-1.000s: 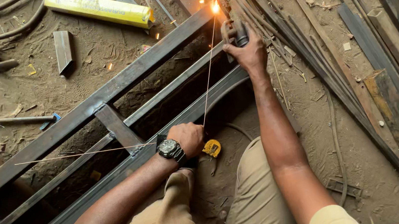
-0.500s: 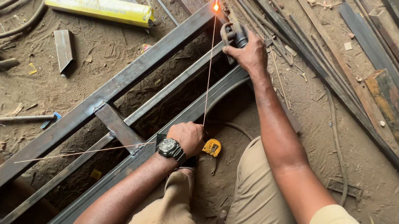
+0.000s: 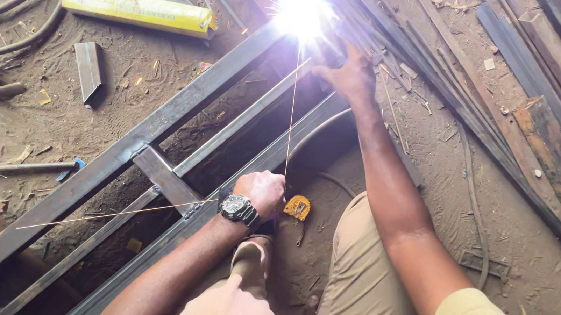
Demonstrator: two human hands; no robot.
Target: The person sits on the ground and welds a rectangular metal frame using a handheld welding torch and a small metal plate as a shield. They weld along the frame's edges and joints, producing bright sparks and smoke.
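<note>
Dusty earth floor [image 3: 79, 124] lies under a long steel frame [image 3: 151, 133], a hammer [image 3: 14, 169] at far left. On the frame's near rail, the left hand [image 3: 263, 191] is fisted around thin welding rods [image 3: 290, 118]. Farther right, the right hand [image 3: 353, 75] grips something hidden by glare, beside a bright welding arc [image 3: 299, 11] at the frame's end.

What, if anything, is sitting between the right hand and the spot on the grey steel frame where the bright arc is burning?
Nothing visible. The right hand is stretched out right beside the white welding flare on the grey steel frame, but the glare hides whatever it grips. The left hand rests on the frame's nearer rail, well away.
</note>
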